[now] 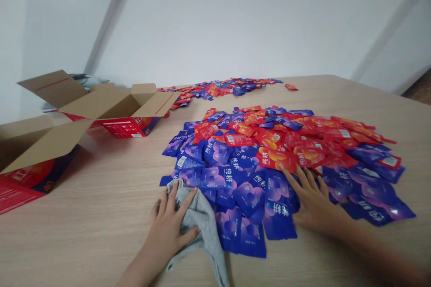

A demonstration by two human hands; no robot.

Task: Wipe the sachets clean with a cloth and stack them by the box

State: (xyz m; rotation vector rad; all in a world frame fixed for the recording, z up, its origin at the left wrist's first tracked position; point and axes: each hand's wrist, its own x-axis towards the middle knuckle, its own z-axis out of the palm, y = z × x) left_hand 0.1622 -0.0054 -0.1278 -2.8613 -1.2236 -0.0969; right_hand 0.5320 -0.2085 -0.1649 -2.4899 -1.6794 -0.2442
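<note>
A wide heap of flat blue and red sachets [269, 152] covers the middle of the light wooden table [101, 197]. My left hand [168, 228] lies on a grey cloth [205, 224] at the heap's near left edge, its fingers and thumb curled round the fabric. My right hand [313, 201] rests flat on the blue sachets at the near side of the heap, fingers spread and pointing away from me, holding nothing.
Two opened cardboard boxes with red and blue printed sides stand at the left: one near the edge [30, 156], one further back [114, 107]. A second, thinner spread of sachets [222, 87] lies at the table's far side. A white wall rises behind.
</note>
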